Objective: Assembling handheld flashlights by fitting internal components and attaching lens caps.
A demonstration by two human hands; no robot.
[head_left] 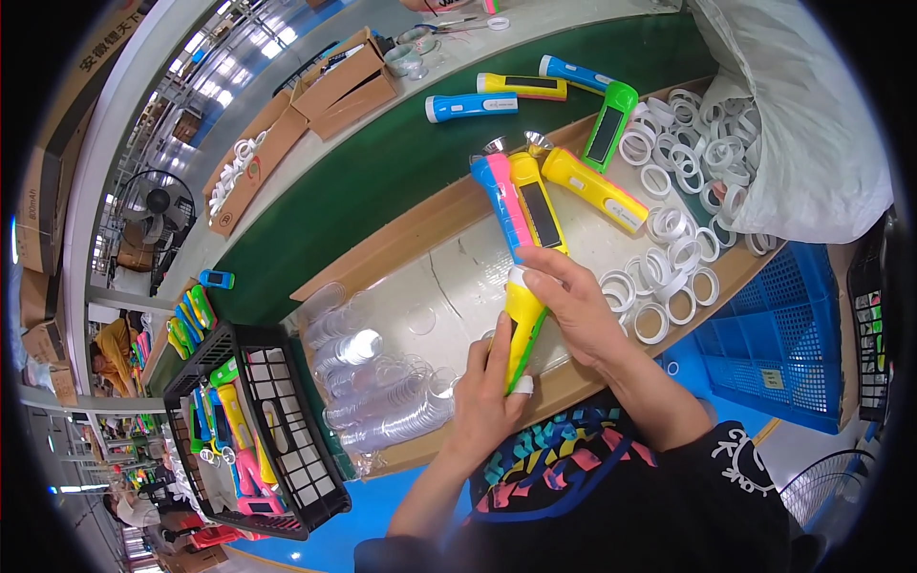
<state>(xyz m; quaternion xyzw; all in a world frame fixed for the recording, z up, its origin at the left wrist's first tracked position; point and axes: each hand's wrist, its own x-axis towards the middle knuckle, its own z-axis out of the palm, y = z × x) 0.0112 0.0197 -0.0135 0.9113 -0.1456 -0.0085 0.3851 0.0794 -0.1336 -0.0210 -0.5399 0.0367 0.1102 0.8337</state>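
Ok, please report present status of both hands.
Left hand, right hand: both holding yellow-green flashlight. Blue-pink flashlight lies close ahead.

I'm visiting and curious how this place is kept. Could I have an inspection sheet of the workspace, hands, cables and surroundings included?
Surface: cardboard tray on a green bench top.
Job's things: yellow-green flashlight, held; white rings at right; clear discs at left.
Clutter: loose flashlights beyond the tray; white bag by the rings.
Hands: left hand grips the held flashlight's near end, right hand its far end.
Cables: nothing clearly seen.
Surroundings: black crate of flashlights at left, blue crate at right, fan farther back.
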